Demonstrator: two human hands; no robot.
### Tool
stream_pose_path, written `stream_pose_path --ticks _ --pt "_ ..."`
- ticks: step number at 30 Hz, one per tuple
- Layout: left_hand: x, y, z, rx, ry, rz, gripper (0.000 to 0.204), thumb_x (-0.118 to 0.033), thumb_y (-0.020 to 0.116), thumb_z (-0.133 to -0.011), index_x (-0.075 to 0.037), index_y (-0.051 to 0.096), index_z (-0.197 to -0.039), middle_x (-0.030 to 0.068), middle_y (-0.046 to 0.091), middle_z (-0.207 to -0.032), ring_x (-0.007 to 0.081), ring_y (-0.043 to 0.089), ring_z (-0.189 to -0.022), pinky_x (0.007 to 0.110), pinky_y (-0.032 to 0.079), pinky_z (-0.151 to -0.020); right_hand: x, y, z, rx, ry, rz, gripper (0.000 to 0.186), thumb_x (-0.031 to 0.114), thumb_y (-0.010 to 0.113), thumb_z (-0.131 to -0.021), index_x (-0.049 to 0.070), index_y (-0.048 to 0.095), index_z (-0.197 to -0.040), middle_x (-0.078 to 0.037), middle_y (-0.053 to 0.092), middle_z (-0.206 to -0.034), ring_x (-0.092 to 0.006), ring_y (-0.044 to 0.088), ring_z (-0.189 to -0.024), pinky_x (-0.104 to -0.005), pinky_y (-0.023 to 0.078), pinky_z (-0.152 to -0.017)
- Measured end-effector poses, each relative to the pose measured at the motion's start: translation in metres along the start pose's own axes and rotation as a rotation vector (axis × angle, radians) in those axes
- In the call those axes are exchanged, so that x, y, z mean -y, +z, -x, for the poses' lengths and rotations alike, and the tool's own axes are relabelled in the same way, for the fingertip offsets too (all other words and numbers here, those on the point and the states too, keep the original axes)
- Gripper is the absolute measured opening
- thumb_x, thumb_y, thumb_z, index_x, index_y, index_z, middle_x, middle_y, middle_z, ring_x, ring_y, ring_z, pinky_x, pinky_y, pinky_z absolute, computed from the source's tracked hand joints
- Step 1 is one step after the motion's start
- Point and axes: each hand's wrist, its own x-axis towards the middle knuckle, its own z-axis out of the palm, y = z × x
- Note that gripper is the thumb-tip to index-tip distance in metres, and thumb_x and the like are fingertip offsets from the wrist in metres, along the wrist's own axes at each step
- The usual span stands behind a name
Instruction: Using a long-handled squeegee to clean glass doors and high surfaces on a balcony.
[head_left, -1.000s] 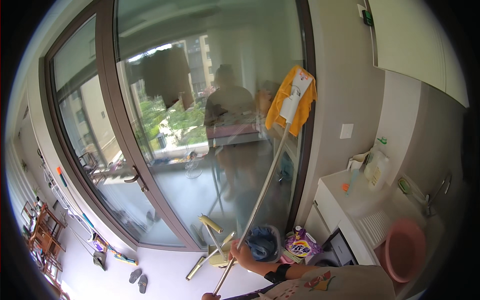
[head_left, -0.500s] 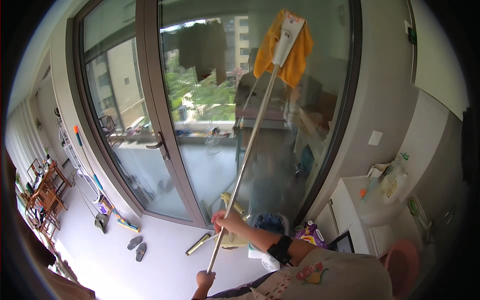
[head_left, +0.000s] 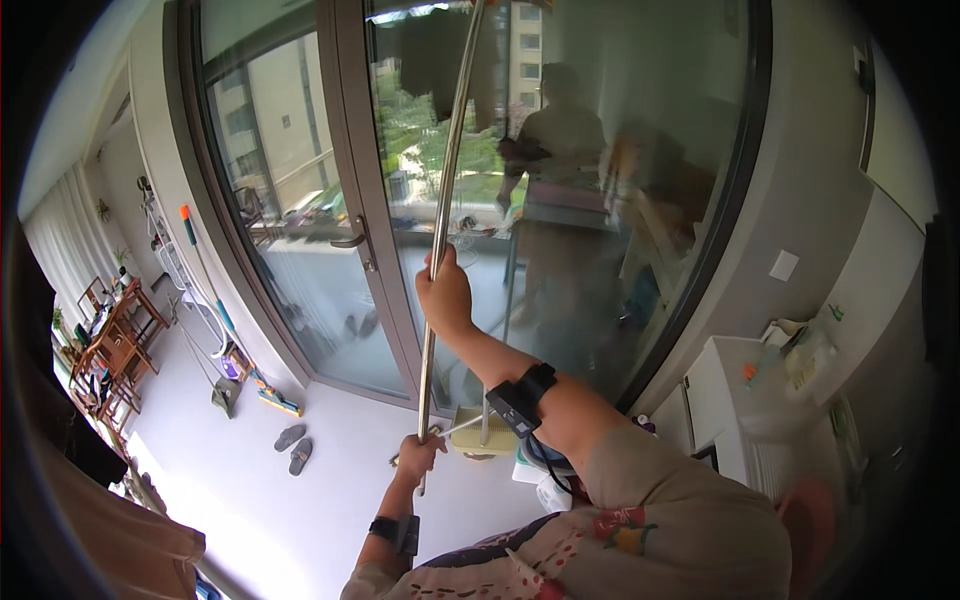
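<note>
Both my hands are wrapped round the metal pole of a flat mop (head_left: pixel 455 150), which stands steeply in front of a glass door (head_left: pixel 670 110). My right hand (head_left: pixel 446 295) grips the pole around its middle, with that arm stretched up and forward. Lower down, near the pole's bottom end, my left hand (head_left: pixel 418 458) is closed on it. The mop's head is nearly all cut off by the top edge; only a trace of orange shows there. Reflections of a person and the room lie on the glass.
A yellowish dustpan (head_left: pixel 482 437) stands by the door's foot, beside a bin partly hidden by my right arm. Grey slippers (head_left: pixel 295 449) and an orange-and-blue mop (head_left: pixel 270 392) are to the left. At right, bottles stand on a white cabinet (head_left: pixel 735 380); a wooden desk (head_left: pixel 118 335) stands far left.
The mop has moved up and to the left, carrying its orange cloth out of the top of the view. Both hands are higher, and the pole is more upright. The view has shifted too.
</note>
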Motion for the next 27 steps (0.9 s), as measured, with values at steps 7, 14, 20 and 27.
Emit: stream_pose_path --ticks 7,14,20,27 --pt "0.220 -0.005 0.099 0.060 -0.436 -0.138 0.015 -0.012 0.060 -0.074 -0.004 0.068 -0.065 0.0025 0.058 -0.058 0.0138 0.052 -0.050 0.028 0.042 -0.048 -0.085 0.043 0.230 0.529 0.394 0.020 0.017 0.017 0.050 -0.089 0.004 0.044 -0.097 -0.011 0.058 -0.062 -0.0230 0.059 -0.047 -0.0363 0.047 -0.044" --pt "0.333 -0.017 0.215 -0.087 -0.602 -0.123 0.017 -0.017 0.062 -0.075 -0.004 0.068 -0.066 0.0037 0.063 -0.065 0.0155 0.059 -0.061 0.029 0.047 -0.058 -0.094 0.024 0.338 1.296 1.185 -0.452 0.019 0.025 0.056 -0.090 0.007 0.050 -0.092 -0.007 0.063 -0.071 -0.0192 0.066 -0.065 -0.0314 0.052 -0.059" --pt "0.302 -0.023 0.194 -0.051 -0.549 -0.146 0.018 -0.019 0.063 -0.076 -0.004 0.069 -0.066 0.0041 0.064 -0.067 0.0159 0.060 -0.066 0.029 0.048 -0.062 -0.071 0.036 0.296 1.157 0.992 -0.435 0.022 0.027 0.055 -0.091 0.004 0.052 -0.088 -0.008 0.062 -0.070 -0.0213 0.066 -0.062 -0.0292 0.054 -0.053" --pt "0.068 -0.021 0.072 -0.016 -0.215 0.074 0.028 -0.018 0.058 -0.083 0.001 0.065 -0.064 0.0051 0.049 -0.045 0.0139 0.045 -0.036 0.028 0.036 -0.037 0.007 0.062 0.092 0.556 0.364 -0.643 0.020 0.020 0.057 -0.088 0.003 0.046 -0.087 -0.006 0.052 -0.054 -0.0140 0.053 -0.040 -0.0293 0.045 -0.037"
